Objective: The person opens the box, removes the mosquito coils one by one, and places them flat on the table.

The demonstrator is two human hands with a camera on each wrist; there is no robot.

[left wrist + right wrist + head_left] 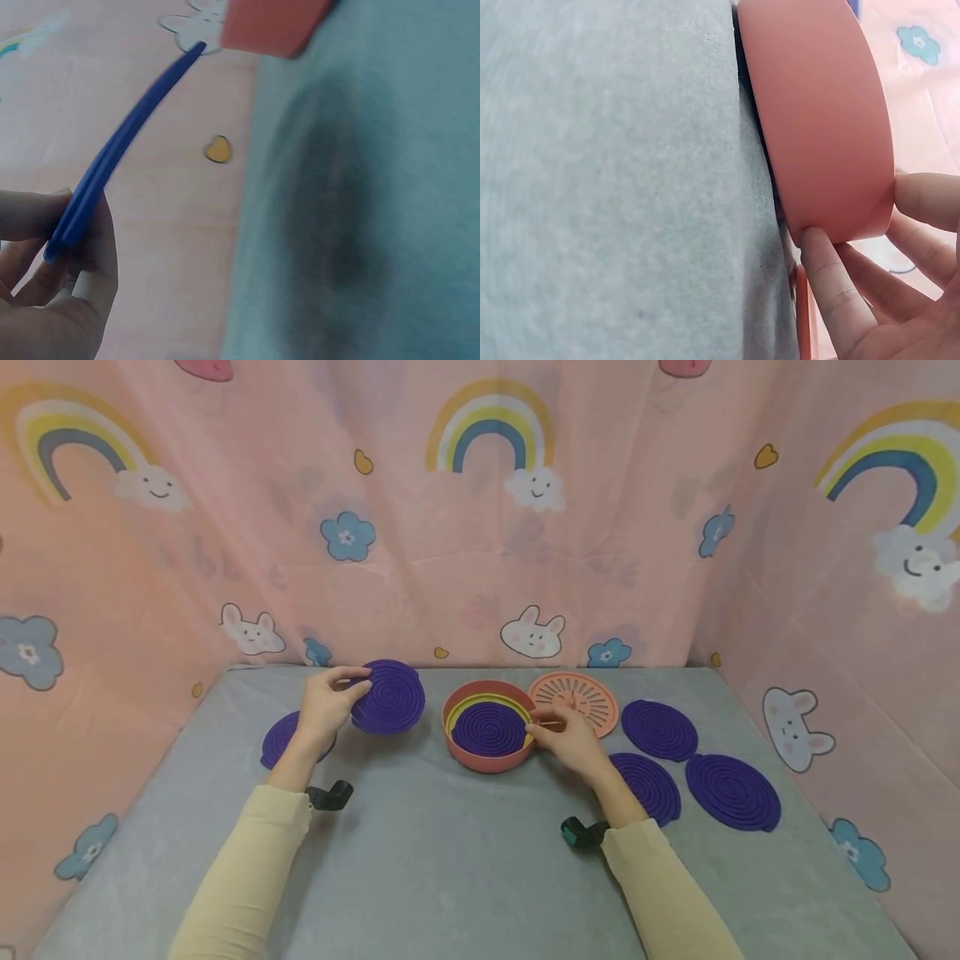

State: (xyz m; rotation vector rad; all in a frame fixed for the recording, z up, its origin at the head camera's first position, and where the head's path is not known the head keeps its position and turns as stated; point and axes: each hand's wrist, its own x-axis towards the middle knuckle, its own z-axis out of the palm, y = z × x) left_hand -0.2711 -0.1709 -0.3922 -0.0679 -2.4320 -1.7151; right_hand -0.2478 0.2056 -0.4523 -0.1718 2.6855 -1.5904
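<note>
My left hand (327, 703) holds a round purple mosquito coil (390, 697) at its left edge, raised above the table. Edge-on in the left wrist view, the coil (124, 142) shows as two thin layers between thumb and fingers. At the middle stands a round pink mosquito coil box (491, 763) with a yellow inner ring (457, 708). Another purple coil (489, 729) lies inside it. My right hand (572, 742) grips the box's right side; in the right wrist view the thumb is at the rim and a finger is low on the pink wall (821, 120).
Behind my right hand lies a slotted pink lid (600, 697). Several purple coils lie on the right, among them one at the back (660, 730) and one farther right (733, 792). Another coil (279, 739) is partly hidden under my left forearm. A patterned pink curtain (420, 602) borders the grey table (450, 877).
</note>
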